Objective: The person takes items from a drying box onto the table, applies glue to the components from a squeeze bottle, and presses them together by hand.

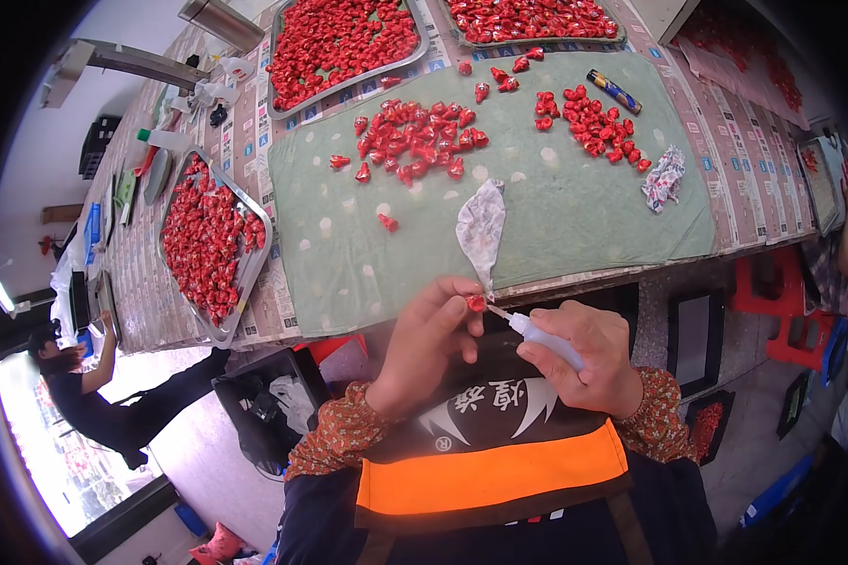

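Note:
My left hand pinches a small shiny red piece between thumb and fingers, just off the table's front edge. My right hand is wrapped round a pale squeeze bottle, its thin nozzle pointing left at the red piece; whether the tip touches it I cannot tell. Beyond my left fingers, a crumpled white patterned cloth hangs over the edge of the green dotted cloth. Farther back lie a loose heap of red pieces and a smaller group of them.
Metal trays heaped with red pieces stand at the left and back. A dark tube with yellow ends and a crumpled cloth lie right. A person in black is at far left; red stools stand right.

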### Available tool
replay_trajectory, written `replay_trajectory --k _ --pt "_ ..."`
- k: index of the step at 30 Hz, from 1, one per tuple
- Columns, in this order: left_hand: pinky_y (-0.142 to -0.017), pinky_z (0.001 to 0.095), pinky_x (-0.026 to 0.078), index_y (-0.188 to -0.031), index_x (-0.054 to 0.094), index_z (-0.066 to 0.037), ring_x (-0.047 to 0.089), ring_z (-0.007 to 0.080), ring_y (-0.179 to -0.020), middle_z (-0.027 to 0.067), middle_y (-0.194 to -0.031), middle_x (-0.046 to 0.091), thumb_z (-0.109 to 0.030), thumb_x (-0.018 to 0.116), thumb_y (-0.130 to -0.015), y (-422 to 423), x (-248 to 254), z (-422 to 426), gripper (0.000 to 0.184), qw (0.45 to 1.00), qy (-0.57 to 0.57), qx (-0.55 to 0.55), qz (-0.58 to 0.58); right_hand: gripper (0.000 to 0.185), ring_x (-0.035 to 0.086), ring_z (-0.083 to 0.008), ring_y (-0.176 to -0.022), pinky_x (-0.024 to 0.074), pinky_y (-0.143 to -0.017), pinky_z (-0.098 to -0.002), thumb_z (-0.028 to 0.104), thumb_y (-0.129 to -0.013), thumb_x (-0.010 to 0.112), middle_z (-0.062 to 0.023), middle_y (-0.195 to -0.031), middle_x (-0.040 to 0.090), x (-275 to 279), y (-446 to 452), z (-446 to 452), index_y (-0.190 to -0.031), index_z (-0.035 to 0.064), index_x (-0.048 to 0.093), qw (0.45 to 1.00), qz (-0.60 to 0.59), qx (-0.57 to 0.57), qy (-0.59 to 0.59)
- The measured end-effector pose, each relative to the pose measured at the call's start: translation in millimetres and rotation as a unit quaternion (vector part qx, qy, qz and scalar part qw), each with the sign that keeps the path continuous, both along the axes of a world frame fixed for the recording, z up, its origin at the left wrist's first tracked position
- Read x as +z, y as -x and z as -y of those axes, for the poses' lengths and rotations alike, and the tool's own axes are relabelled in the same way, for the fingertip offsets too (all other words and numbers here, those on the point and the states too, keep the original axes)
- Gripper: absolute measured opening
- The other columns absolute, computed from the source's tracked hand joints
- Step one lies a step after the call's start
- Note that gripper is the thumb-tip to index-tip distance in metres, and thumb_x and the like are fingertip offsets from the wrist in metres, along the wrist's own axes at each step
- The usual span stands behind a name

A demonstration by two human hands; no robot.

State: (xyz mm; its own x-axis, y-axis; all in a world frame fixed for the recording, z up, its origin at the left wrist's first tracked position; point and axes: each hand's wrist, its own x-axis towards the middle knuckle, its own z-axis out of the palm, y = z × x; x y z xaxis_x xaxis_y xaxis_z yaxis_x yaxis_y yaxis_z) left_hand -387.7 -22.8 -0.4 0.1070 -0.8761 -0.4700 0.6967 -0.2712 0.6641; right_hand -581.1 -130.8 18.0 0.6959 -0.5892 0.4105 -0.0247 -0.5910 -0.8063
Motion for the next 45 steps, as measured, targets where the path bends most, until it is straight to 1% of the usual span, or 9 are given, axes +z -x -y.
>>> replay_trajectory --k 29,32,34,35,38,41,42,43,45 --pt "-0.057 0.0213 0.053 -0.117 0.051 -0.003 0.057 0.0118 -0.086 0.0069 -0.106 0.055 -0.014 0.053 -0.099 -3 -2 1 0.021 1.0 0.012 -0.006 -0.011 0.035 0.063 -0.028 -0.061 0.0488 -0.052 -0.0332 0.007 -0.071 0.08 -0.0107 -0.073 0.062 3 4 2 -0.102 0.0045 0.062 0.999 -0.024 0.013 -0.023" --pt "-0.057 0.0213 0.053 -0.117 0.051 -0.003 0.057 0.0122 -0.085 0.0069 -0.106 0.055 -0.015 0.053 -0.1 -3 -2 1 0.021 1.0 0.011 -0.002 -0.026 0.035 0.065 -0.0257 -0.061 0.0503 -0.055 -0.0311 0.008 -0.073 0.081 -0.0104 -0.076 0.064 2 5 3 -0.102 0.0039 0.062 0.999 -0.013 0.013 -0.045" --pt "-0.056 0.0212 0.053 -0.117 0.05 -0.003 0.057 0.0124 -0.085 0.0067 -0.105 0.055 -0.016 0.053 -0.1 -4 -1 1 0.022 0.999 0.01 0.001 -0.035 0.035 0.066 -0.018 -0.068 0.0518 -0.062 -0.0277 0.01 -0.078 0.08 -0.0092 -0.083 0.067 -3 8 4 -0.106 0.0031 0.06 0.995 0.012 -0.008 -0.099" --pt "-0.056 0.0211 0.052 -0.117 0.051 -0.004 0.056 0.0125 -0.084 0.0064 -0.105 0.054 -0.017 0.053 -0.1 -4 -2 1 0.022 0.999 0.008 0.001 -0.051 0.035 0.066 -0.018 -0.068 0.0518 -0.062 -0.0277 0.01 -0.078 0.08 -0.0092 -0.083 0.067 -3 8 6 -0.106 0.0031 0.06 0.995 0.012 -0.007 -0.098" --pt "-0.054 0.0207 0.049 -0.117 0.051 -0.005 0.055 0.0124 -0.081 0.0057 -0.103 0.054 -0.022 0.054 -0.1 -5 0 2 0.024 0.997 0.004 0.001 -0.078 0.036 0.061 -0.0102 -0.083 0.0497 -0.075 -0.0251 0.012 -0.083 0.077 -0.0065 -0.095 0.064 -11 10 14 -0.111 0.0025 0.056 0.964 0.024 -0.037 -0.262" --pt "-0.053 0.0202 0.046 -0.116 0.051 -0.007 0.052 0.0117 -0.079 0.0047 -0.101 0.053 -0.027 0.054 -0.1 -5 3 4 0.026 0.997 -0.001 0.007 -0.077 0.035 0.06 -0.0095 -0.086 0.0487 -0.078 -0.0238 0.012 -0.083 0.077 -0.0056 -0.094 0.063 -16 3 27 -0.11 0.0019 0.056 0.967 0.023 -0.061 -0.246" --pt "-0.053 0.02 0.044 -0.115 0.051 -0.008 0.051 0.0113 -0.079 0.0042 -0.1 0.052 -0.029 0.053 -0.1 -6 5 5 0.027 0.998 -0.004 0.012 -0.065 0.032 0.061 -0.0133 -0.087 0.0487 -0.077 -0.0261 0.012 -0.082 0.077 -0.0068 -0.093 0.064 -11 0 32 -0.107 0.0018 0.058 0.968 0.005 -0.062 -0.243" --pt "-0.053 0.02 0.044 -0.115 0.051 -0.008 0.051 0.0113 -0.079 0.0042 -0.1 0.052 -0.029 0.053 -0.1 -7 6 6 0.027 0.998 0.0 0.013 -0.065 0.032 0.061 -0.0133 -0.087 0.0487 -0.077 -0.0261 0.012 -0.082 0.077 -0.0068 -0.093 0.064 -12 -2 37 -0.107 0.0018 0.058 0.969 0.005 -0.061 -0.24" --pt "-0.054 0.0197 0.043 -0.112 0.051 -0.008 0.05 0.0107 -0.078 0.0032 -0.098 0.05 -0.033 0.052 -0.1 -10 8 9 0.028 0.998 0.009 0.018 -0.058 0.03 0.06 -0.0208 -0.082 0.0481 -0.073 -0.0313 0.013 -0.079 0.077 -0.0081 -0.092 0.064 -17 -8 48 -0.102 0.0027 0.061 0.994 -0.037 -0.063 -0.082"
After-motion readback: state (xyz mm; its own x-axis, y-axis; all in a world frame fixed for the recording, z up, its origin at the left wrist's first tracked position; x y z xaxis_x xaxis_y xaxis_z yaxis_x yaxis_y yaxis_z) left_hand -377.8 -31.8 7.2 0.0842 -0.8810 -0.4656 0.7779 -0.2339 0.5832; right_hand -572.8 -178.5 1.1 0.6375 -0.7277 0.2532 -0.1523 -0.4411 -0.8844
